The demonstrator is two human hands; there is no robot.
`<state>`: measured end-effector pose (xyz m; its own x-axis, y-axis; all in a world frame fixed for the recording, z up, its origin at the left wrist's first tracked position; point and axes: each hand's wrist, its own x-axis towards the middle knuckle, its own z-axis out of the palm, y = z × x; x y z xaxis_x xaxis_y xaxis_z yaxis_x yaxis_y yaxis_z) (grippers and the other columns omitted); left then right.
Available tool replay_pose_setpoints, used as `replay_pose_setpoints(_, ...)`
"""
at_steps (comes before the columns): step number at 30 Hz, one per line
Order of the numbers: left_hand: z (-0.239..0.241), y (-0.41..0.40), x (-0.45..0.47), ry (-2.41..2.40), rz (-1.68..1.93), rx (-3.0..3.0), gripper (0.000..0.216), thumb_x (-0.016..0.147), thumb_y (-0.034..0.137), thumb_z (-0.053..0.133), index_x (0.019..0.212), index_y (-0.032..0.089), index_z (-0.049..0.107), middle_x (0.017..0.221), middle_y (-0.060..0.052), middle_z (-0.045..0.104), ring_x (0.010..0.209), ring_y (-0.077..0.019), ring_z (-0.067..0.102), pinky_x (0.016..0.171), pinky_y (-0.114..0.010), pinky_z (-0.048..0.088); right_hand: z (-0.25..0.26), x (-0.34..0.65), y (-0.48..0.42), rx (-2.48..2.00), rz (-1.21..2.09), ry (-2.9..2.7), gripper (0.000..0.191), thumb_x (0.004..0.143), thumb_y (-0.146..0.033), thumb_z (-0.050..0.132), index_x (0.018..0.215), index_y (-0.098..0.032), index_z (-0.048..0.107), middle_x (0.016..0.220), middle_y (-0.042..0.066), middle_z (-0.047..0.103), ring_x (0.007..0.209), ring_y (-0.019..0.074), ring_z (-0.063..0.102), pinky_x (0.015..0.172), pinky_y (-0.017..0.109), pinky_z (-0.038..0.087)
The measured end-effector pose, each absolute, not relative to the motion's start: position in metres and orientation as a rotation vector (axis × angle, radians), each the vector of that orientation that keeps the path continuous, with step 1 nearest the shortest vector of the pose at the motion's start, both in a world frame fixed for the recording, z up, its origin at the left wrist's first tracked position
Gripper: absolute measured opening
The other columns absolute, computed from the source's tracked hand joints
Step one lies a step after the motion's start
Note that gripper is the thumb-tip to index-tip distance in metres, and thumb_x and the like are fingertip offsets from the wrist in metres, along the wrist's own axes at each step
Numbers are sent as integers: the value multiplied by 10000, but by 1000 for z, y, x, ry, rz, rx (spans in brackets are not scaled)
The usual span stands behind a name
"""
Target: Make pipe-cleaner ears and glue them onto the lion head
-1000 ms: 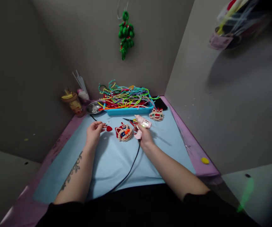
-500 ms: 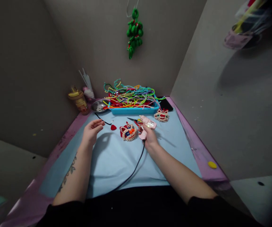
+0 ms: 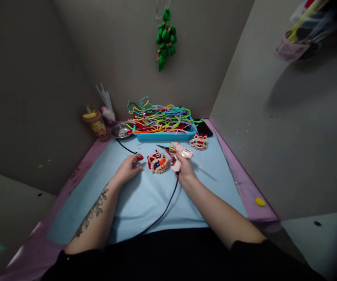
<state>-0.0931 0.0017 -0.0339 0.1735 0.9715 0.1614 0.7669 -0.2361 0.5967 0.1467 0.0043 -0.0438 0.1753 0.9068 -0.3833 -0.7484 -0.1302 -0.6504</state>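
Observation:
My right hand (image 3: 183, 167) is wrapped round the handle of a pale pink glue gun (image 3: 183, 150), its nozzle pointing up and left; a black cord runs from its base toward my body. My left hand (image 3: 128, 168) is low over the cloth, fingers and thumb apart, with the fingertips at a small red piece (image 3: 140, 157) that they partly cover. Between the hands lies a lion-head figure (image 3: 158, 163) of cream, red, blue and orange fuzzy stems. Pliers (image 3: 165, 148) with red and yellow handles lie behind it, partly hidden by the glue gun.
A blue tray (image 3: 165, 136) heaped with coloured pipe cleaners stands at the back. A second lion head (image 3: 199, 142) and a black phone (image 3: 205, 129) are to its right. Leftward are a metal bowl (image 3: 122, 130), a black stem (image 3: 126, 146) and a cup (image 3: 96, 124).
My left hand has moved right and down to the red piece, its fingers now reaching over it. My right hand keeps the glue gun in nearly the same place.

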Motion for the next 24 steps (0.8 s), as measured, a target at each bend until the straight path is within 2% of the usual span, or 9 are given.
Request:
replay_pose_setpoints(3,-38,0,-75,1781,456,2207,345,789,372,583,1066,172,628,1009,-117,624,905,-250,610,828,-361,472,-44,147,4,-917,1443,-225,185,658,-204,754,786,-139,638,605,-6,647,501,103,586,421,185,437)
replay_pose_setpoints(7,-38,3,-59,1938,279,2307,249,838,319,525,984,154,640,1028,-152,628,955,-282,603,811,-365,461,-44,147,4,-907,1456,-217,187,660,-199,751,796,-139,638,595,-10,644,500,103,584,428,187,435)
replay_pose_setpoints(11,-38,7,-55,1972,254,2395,208,872,237,463,944,173,647,1013,-137,637,957,-263,596,771,-343,452,-46,148,5,-911,1458,-245,172,677,-216,743,793,-143,639,600,-9,647,499,102,583,436,191,442)
replay_pose_setpoints(15,-43,12,-55,1905,274,2398,205,888,256,454,901,172,640,984,-129,639,948,-252,594,774,-337,446,-47,148,5,-921,1461,-235,164,690,-213,730,808,-143,640,597,-8,652,508,105,592,445,190,454)
replay_pose_setpoints(17,-46,16,-58,1879,359,2343,180,876,238,464,840,173,627,953,-125,642,930,-252,596,776,-343,443,-48,148,5,-914,1464,-238,171,690,-210,729,818,-144,638,592,-12,649,501,103,589,440,188,455)
replay_pose_setpoints(21,-43,27,-83,1955,922,1827,79,811,215,526,754,199,578,777,-70,642,779,-219,606,716,-336,453,-48,148,5,-935,1471,-236,212,684,-233,745,848,-148,639,586,-15,647,492,107,593,427,190,456)
replay_pose_setpoints(24,-32,33,-118,2030,1140,1612,134,849,258,445,831,206,567,783,-60,650,730,-189,612,672,-319,471,-49,149,6,-944,1481,-245,220,686,-250,752,848,-151,640,592,-12,651,489,107,594,425,192,458)
